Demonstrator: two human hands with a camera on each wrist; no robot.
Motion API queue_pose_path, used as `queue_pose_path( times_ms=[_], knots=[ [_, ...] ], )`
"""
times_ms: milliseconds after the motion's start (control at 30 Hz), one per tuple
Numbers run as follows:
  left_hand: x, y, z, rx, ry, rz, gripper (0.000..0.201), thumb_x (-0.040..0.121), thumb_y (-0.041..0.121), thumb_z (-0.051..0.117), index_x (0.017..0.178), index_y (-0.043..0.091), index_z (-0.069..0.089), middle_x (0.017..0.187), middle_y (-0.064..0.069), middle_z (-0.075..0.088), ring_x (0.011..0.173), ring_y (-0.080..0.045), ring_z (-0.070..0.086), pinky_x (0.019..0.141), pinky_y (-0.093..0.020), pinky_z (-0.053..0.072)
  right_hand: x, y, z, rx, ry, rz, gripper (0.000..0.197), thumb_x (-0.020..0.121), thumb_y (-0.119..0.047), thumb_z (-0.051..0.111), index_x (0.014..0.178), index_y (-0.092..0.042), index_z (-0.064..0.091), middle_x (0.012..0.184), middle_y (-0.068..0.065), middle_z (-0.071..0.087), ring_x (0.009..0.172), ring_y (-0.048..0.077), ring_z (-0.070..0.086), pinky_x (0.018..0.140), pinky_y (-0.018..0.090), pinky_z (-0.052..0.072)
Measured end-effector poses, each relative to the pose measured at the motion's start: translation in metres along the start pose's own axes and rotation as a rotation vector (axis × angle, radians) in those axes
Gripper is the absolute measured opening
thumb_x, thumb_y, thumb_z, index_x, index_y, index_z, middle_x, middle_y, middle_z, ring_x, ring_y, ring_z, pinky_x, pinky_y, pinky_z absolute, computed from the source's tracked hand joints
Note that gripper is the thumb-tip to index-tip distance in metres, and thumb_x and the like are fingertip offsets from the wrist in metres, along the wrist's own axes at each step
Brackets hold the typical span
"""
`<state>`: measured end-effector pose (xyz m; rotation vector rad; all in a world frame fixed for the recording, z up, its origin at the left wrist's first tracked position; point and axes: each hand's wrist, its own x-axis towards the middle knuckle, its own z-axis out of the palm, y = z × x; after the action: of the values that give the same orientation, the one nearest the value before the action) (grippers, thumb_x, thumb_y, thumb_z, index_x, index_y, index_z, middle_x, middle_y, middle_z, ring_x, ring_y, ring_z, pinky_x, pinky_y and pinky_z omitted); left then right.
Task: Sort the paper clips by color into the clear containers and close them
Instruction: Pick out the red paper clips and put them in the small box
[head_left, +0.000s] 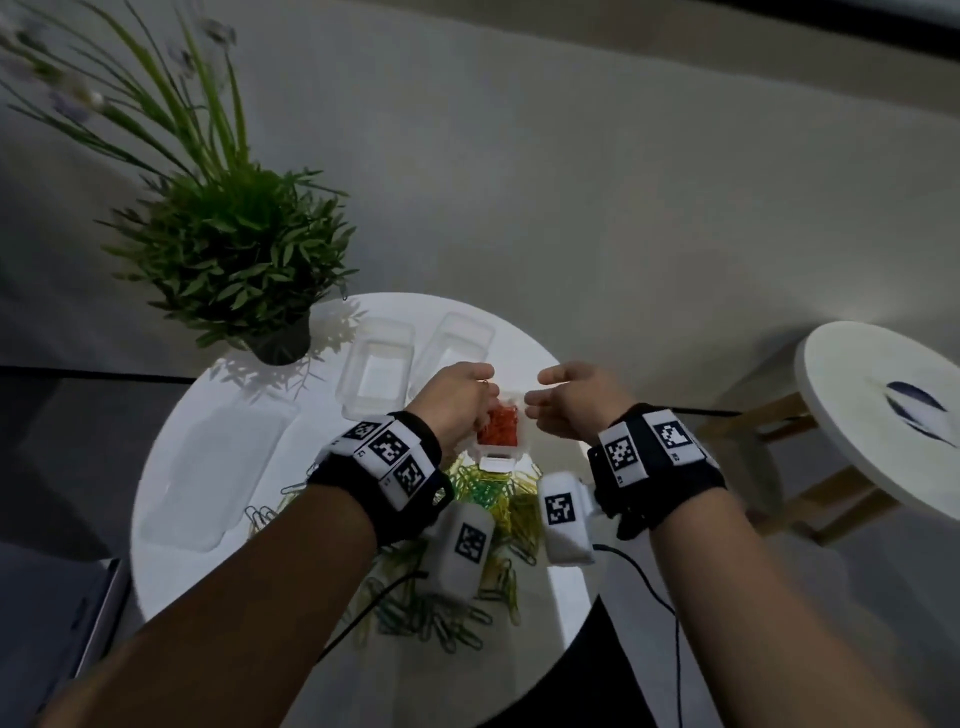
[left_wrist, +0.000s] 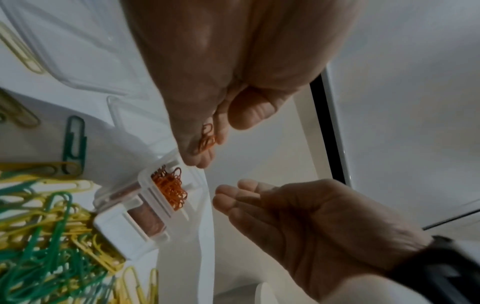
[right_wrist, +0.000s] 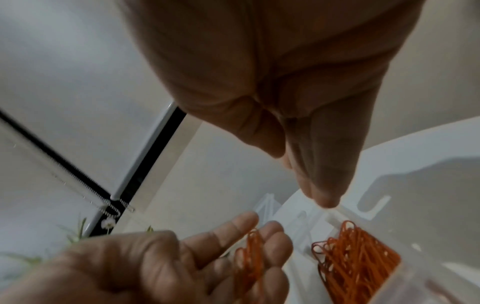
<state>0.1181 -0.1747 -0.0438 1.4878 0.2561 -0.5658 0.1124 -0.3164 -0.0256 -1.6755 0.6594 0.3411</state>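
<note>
White round table (head_left: 197, 467), both hands over the small clear plastic box of orange paper clips (head_left: 500, 427).
The box lies between the hands, long axis pointing away; left hand (head_left: 457, 397), nearer, pinches a few orange clips (left_wrist: 206, 138) above it; right hand (head_left: 576, 400) hangs loosely curled, empty, just beside.

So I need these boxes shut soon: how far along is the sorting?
Done: a heap of orange paper clips fills one small clear plastic container, still open. In hand: the left hand holds a few more orange clips beside it; the right hand is empty. Left: the green and yellow clips lie mixed on the round white table.
</note>
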Motion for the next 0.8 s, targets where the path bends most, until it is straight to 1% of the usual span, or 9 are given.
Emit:
queue_pose_path(
  times_ms=[100,233,333,400,467,533,600,667,800],
  knots=[
    [0.01,-0.009,0.007,0.097,0.004,0.019,0.039,0.097,0.002,0.037,0.134,0.01,0.045,0.123,-0.014,0.054,0.093,-0.02,0.054,0.065,-0.026,0.046,-0.007,0.01,-0.005,0.18,-0.08,0.006,0.031,0.093,0.014,0.027,0.111,-0.002,0.046,0.092,0.022,0.065,0.075,0.026,0.065,0.061,0.024,0.056],
    [0.01,-0.017,0.008,0.187,-0.035,0.065,0.042,0.096,-0.001,0.034,0.135,0.009,0.046,0.129,-0.016,0.053,0.115,-0.026,0.054,0.095,-0.035,0.047,-0.005,0.022,-0.001,0.295,-0.11,-0.053,0.034,0.091,0.015,0.029,0.112,-0.002,0.049,0.104,0.025,0.066,0.088,0.03,0.068,0.075,0.027,0.057],
    [0.003,-0.013,-0.001,0.174,-0.055,0.111,0.04,0.093,-0.01,0.033,0.125,0.005,0.053,0.125,-0.017,0.056,0.111,-0.025,0.055,0.081,-0.028,0.046,-0.002,0.03,-0.008,0.25,0.01,-0.091,0.028,0.091,0.013,0.035,0.101,-0.006,0.052,0.085,0.018,0.067,0.069,0.026,0.066,0.062,0.026,0.057],
    [-0.005,-0.011,-0.01,0.174,-0.055,0.127,0.033,0.093,-0.008,0.038,0.112,0.008,0.059,0.113,-0.015,0.062,0.098,-0.024,0.058,0.074,-0.031,0.049,0.0,0.046,-0.018,0.116,0.126,-0.102,0.022,0.089,0.012,0.042,0.095,-0.006,0.053,0.078,0.019,0.064,0.059,0.027,0.06,0.054,0.03,0.055],
    [-0.018,-0.016,-0.022,0.262,-0.037,0.166,0.023,0.093,-0.001,0.044,0.099,0.012,0.063,0.097,-0.012,0.065,0.08,-0.023,0.06,0.071,-0.033,0.051,0.002,0.071,-0.027,-0.126,0.206,-0.124,0.021,0.086,0.01,0.047,0.083,-0.008,0.058,0.077,0.022,0.066,0.055,0.027,0.058,0.057,0.039,0.055],
    [-0.029,-0.029,-0.035,0.436,-0.01,0.24,0.016,0.088,0.012,0.052,0.091,0.018,0.066,0.089,-0.009,0.069,0.073,-0.021,0.063,0.068,-0.03,0.052,0.005,0.096,-0.032,-0.33,0.212,-0.129,0.027,0.083,0.005,0.046,0.073,-0.016,0.061,0.066,0.013,0.069,0.053,0.028,0.061,0.063,0.049,0.058],
    [-0.036,-0.046,-0.048,0.686,0.008,0.288,0.016,0.08,0.02,0.054,0.089,0.024,0.067,0.09,-0.001,0.069,0.078,-0.017,0.063,0.072,-0.029,0.052,-0.001,0.105,-0.03,-0.462,0.202,-0.134,0.027,0.081,0.001,0.046,0.074,-0.018,0.063,0.058,0.003,0.068,0.059,0.024,0.066,0.069,0.044,0.059],
    [-0.04,-0.059,-0.061,0.95,0.072,0.271,0.02,0.081,0.02,0.061,0.099,0.028,0.066,0.108,0.004,0.062,0.097,-0.015,0.057,0.085,-0.03,0.046,-0.011,0.1,-0.023,-0.569,0.178,-0.134,0.025,0.082,-0.001,0.05,0.084,-0.021,0.066,0.068,0.002,0.07,0.072,0.02,0.068,0.074,0.03,0.056],
    [-0.05,-0.077,-0.085,1.324,0.087,0.192,0.065,0.079,0.045,0.069,0.138,0.037,0.043,0.15,0.001,0.03,0.136,-0.023,0.028,0.107,-0.04,0.031,-0.026,0.095,-0.004,-0.712,0.051,-0.174,0.033,0.082,-0.007,0.067,0.113,-0.019,0.067,0.088,0.0,0.064,0.084,0.015,0.06,0.074,0.019,0.043]
  ],
)
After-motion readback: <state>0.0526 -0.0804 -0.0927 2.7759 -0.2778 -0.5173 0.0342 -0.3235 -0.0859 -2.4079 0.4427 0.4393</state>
